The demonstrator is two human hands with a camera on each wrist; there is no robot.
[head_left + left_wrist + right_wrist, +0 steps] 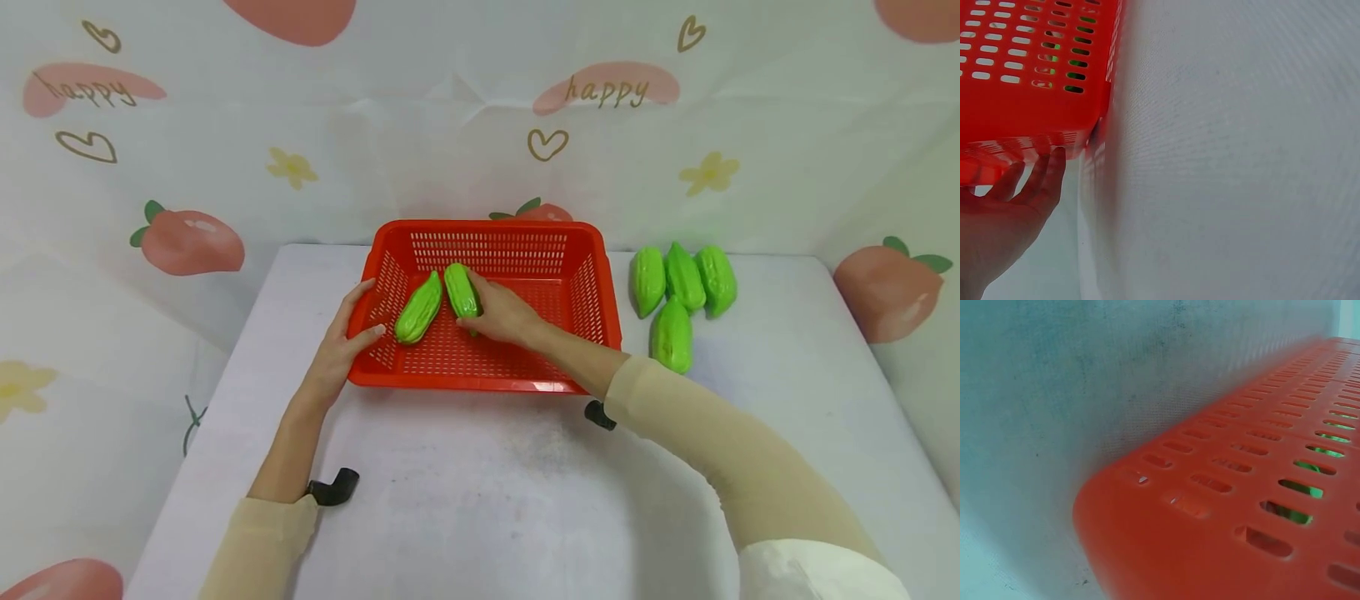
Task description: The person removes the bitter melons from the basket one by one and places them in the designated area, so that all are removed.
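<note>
Basket (pixel 480 382) holds two green gourds (pixel 418 310), one pinched by right grip (pixel 507 313), left grip (pixel 334 354) clasping basket's rim.

The left hand (pixel 330 354) grips, thumb parted from its fingers; the right hand (pixel 510 314) (its forearm (pixel 588 358) slanting toward the left hand) pinches with thumb and fingers.

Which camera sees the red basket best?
The head view, because nearly all of the basket shows, even its inside. Each wrist view shows only part of its slotted outside, close up.
</note>
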